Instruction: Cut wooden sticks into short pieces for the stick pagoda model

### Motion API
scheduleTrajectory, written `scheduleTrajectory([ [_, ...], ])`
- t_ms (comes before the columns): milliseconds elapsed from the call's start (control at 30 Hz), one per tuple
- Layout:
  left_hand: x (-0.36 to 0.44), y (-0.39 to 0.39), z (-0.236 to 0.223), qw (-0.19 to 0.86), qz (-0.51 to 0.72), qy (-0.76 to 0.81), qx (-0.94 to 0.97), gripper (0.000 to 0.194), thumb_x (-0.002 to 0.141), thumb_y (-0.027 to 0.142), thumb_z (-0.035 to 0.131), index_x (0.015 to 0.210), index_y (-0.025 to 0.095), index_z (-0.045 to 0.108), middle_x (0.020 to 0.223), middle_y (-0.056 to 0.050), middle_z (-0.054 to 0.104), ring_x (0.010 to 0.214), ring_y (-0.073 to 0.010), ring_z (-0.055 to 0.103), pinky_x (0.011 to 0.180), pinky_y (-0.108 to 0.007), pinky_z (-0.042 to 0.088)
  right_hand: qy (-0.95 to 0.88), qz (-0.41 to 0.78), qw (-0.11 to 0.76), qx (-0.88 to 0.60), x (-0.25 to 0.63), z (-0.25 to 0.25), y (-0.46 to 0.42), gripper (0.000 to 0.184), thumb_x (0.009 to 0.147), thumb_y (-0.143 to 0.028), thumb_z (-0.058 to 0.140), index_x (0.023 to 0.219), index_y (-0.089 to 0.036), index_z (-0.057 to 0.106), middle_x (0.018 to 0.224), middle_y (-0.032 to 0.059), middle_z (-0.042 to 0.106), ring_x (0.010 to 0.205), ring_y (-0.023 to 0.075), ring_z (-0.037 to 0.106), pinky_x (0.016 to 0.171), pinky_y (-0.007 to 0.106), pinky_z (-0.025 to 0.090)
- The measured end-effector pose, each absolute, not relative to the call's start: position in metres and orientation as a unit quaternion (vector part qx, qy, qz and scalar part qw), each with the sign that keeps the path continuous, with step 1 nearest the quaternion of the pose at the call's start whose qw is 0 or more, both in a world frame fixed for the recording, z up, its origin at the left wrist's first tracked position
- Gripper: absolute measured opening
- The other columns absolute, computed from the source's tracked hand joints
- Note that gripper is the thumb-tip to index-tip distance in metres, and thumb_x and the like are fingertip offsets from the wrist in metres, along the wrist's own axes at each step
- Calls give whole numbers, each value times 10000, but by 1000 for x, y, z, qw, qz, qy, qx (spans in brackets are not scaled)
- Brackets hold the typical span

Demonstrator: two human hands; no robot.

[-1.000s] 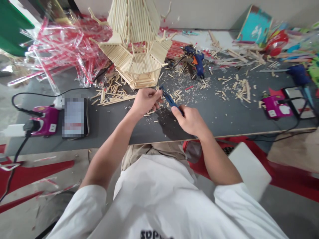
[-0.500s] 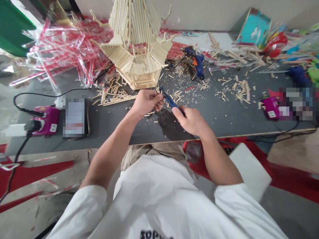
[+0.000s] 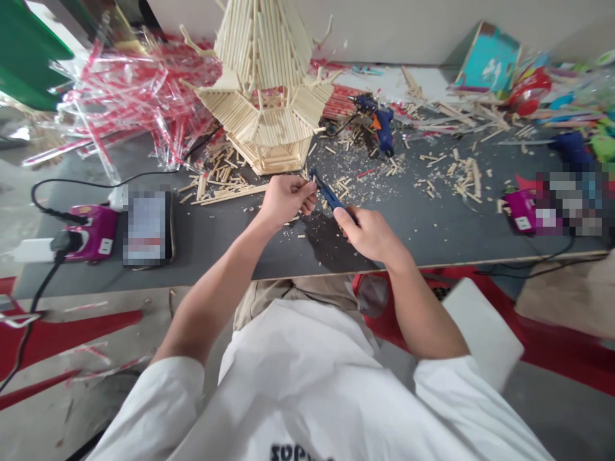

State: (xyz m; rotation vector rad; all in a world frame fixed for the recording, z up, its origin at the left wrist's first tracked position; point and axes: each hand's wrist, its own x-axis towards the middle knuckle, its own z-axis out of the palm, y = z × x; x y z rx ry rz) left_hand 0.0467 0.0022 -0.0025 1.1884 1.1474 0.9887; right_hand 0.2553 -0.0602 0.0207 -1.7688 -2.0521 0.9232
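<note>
My left hand [image 3: 288, 197] is closed in a pinch at the table's middle, with the pale tip of a thin wooden stick [image 3: 306, 171] showing just past the fingertips; most of it is hidden. My right hand [image 3: 368, 229] is wrapped round a slim blue hand tool [image 3: 328, 193], thumb along its top. The tool's dark head lies right beside my left fingertips; its exact kind is unclear. Just beyond both hands stands a tiered model building [image 3: 276, 125] made of pale wooden sticks, with upturned roof corners.
Cut stick pieces [image 3: 223, 169] and crumbs litter the grey table [image 3: 230, 246]. A blue glue gun [image 3: 383, 128] lies right of the model. Red and clear plastic wrappers [image 3: 139, 96] heap up at left. Nearer are a phone [image 3: 148, 227] and a purple power adapter [image 3: 91, 234] with cables.
The whole view has shifted slightly. Both hands keep nearly the same pose, the tool's head staying beside my left fingertips.
</note>
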Motion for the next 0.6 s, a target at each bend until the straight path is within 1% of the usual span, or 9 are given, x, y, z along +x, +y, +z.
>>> scheduleTrajectory([
  [133,51,0,-5,559,433,495,505,274,983,186,708,720,126,664,596,-7,686,447,-72,616,462,-160,521,-709,318,143,-613,256,21,-61,638,1055,-757,339,774,-232,570,767,85,740,715,220,678,693,322,392],
  [333,54,-3,-4,557,444,492,501,271,1006,181,673,741,124,675,615,-12,701,454,-76,630,461,-160,529,-709,330,144,-606,255,27,-62,638,1051,-770,324,805,-235,570,780,85,739,722,221,677,680,316,388],
  [500,51,-3,-1,573,441,485,492,244,989,188,714,760,110,681,604,-10,690,447,-78,626,456,-165,529,-718,313,135,-606,253,27,-61,589,1064,-729,347,815,-238,557,772,84,734,715,226,664,694,323,378],
  [600,50,-3,0,576,438,485,492,248,984,224,733,770,112,681,610,-10,691,452,-77,627,459,-163,529,-719,319,141,-601,254,26,-60,605,1060,-742,338,817,-238,567,784,86,740,728,229,674,695,322,388],
])
